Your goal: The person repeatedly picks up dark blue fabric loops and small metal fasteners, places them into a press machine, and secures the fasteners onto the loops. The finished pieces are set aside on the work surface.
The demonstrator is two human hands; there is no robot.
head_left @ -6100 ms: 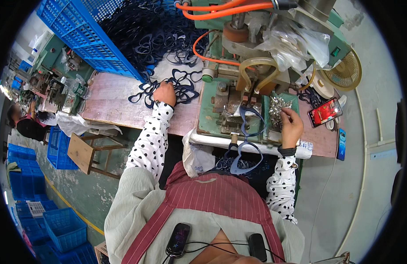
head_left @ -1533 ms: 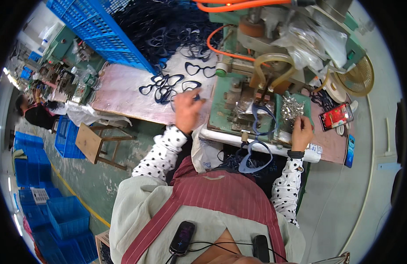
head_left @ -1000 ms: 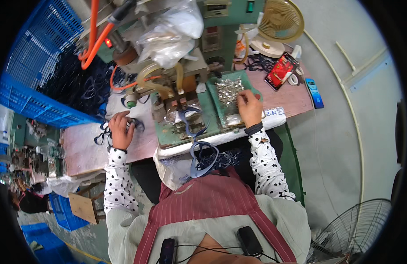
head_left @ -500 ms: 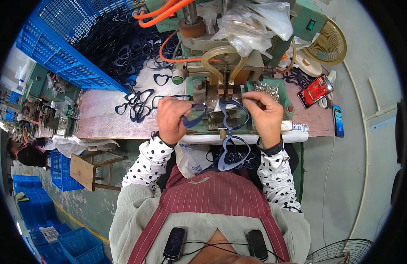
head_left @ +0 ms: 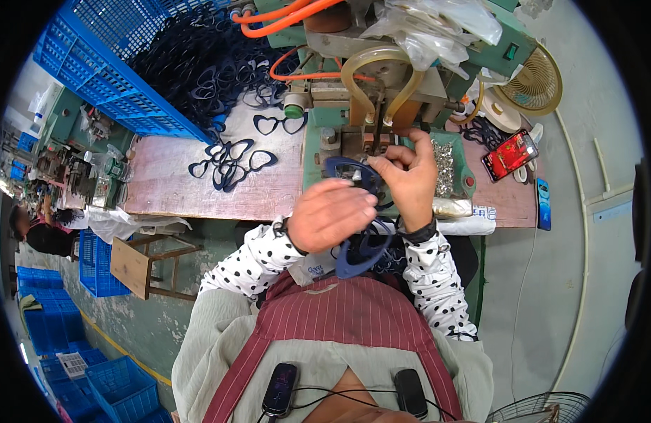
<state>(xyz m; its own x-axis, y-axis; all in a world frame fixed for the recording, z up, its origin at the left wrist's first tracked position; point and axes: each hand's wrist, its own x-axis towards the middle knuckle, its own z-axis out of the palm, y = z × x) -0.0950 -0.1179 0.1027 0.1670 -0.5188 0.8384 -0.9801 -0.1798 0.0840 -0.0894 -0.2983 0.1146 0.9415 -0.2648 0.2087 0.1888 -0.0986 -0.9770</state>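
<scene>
In front of me, dark-blue heart-shaped eyeglass frames (head_left: 362, 262) lie at the machine's clamp and hang below its front edge. My left hand (head_left: 332, 216) lies across them, fingers stretched and pressed together; its thumb is hidden, and the frames pass beneath it. Whether this is one frame or two overlapping, I cannot tell. Right beside the metal clamp (head_left: 373, 144) of the green press, my right hand (head_left: 412, 171) is closed in a pinch, thumb and forefinger at the frame's upper rim. Anything small between those fingertips is hidden.
A tray of small metal parts (head_left: 444, 169) sits right of the clamp. Loose frames (head_left: 230, 166) lie on the table at left, before a blue crate (head_left: 121, 92) and a large heap of frames (head_left: 199, 63). A phone (head_left: 510, 154) and fan (head_left: 530, 81) stand at right.
My left hand has moved right and toward me, bringing its frame over the clamp area. My right hand has shifted slightly left, closer to the clamp. The view has shifted a little.
</scene>
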